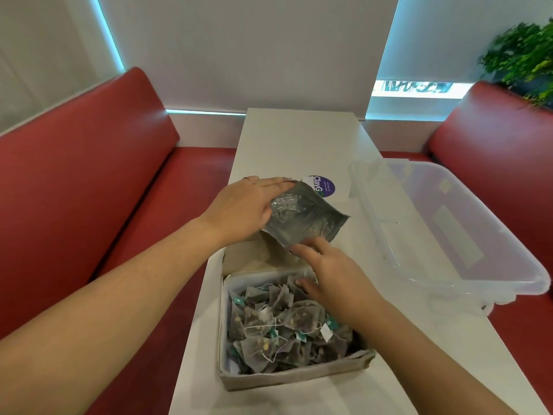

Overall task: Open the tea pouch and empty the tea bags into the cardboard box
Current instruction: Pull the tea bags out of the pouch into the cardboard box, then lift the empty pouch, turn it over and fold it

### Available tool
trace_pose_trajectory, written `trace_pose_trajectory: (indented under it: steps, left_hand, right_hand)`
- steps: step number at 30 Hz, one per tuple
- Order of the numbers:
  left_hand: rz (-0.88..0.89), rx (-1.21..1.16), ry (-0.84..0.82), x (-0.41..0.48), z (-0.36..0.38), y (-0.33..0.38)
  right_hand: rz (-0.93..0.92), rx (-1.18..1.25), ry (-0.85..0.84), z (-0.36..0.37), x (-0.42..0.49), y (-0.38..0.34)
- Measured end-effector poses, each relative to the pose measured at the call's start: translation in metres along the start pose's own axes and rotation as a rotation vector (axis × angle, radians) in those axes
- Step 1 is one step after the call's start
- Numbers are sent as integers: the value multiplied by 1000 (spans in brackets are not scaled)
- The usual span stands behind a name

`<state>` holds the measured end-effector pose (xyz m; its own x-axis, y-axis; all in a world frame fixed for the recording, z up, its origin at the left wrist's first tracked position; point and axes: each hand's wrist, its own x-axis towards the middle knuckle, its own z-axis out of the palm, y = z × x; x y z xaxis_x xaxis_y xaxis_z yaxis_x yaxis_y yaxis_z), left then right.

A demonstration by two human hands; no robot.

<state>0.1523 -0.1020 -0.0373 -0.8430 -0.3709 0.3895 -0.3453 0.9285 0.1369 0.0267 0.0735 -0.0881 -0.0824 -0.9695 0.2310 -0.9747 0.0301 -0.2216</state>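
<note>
Your left hand (245, 208) holds the grey tea pouch (308, 217) by its left end. The fingers lie flat along the top, and the thumb is hidden under it. The pouch is up in the air, tilted, just past the far end of the cardboard box (293, 377).

Your right hand (326, 265) is spread loosely. Its fingertips (302, 250) touch the near edge of the pouch, and the thumb sits apart over the box.

The box is on the white counter (299, 139), close to you. It is full of dark pyramid tea bags (284, 324) with strings and little tags. The writing on the tags is too small to read.

A round purple sticker (324, 187) on the counter just behind the pouch reads "ClayG", with the rest hidden. A clear plastic tub (449, 235) sits to the right.
</note>
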Motion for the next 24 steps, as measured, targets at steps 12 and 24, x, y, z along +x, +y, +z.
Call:
trace_pose_trajectory:
  steps: [12,24]
  left_hand:
    - [13,9,35,-7,-1,2]
    - [-134,-31,-19,-8,-36,-10]
  right_hand:
    - [9,259,267,22,-2,15]
    - [65,389,521,-32,53,9]
